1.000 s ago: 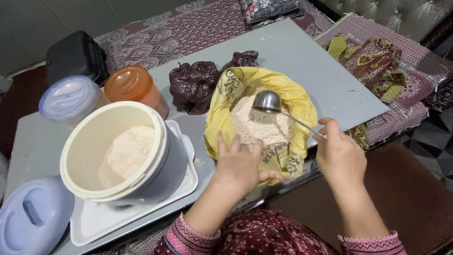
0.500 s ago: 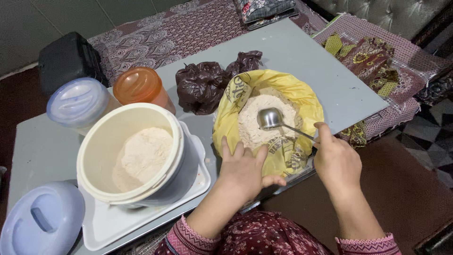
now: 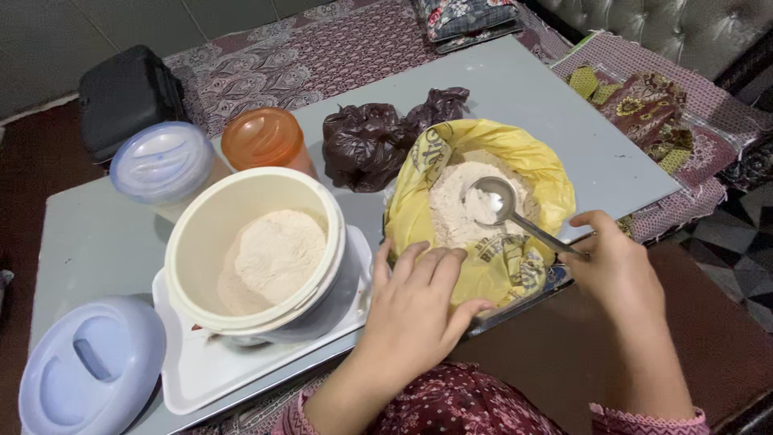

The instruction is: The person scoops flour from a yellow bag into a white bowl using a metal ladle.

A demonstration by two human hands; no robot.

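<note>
Grey tabletop point(image 3: 555, 121), flour work: I see the right hand point(image 3: 620, 278) pinching a metal ladle point(image 3: 503, 209) whose bowl sits in the flour of a yellow bag point(image 3: 483, 201).
Its handle runs from the fingers up-left into the bag; my left hand point(image 3: 419, 310), fingers loosely spread, presses the bag's near rim, white bucket point(image 3: 258, 250) just to the left.

Both forearms reach in from the near edge, each ending in a patterned maroon cuff. The left hand point(image 3: 419, 302) lies palm down with its fingers spread and stretched toward the far side, thumb splayed to the right. The right hand point(image 3: 616, 270), further right, is curled in a loose fist, thumb and forefinger pinched together, knuckles turned up.
</note>
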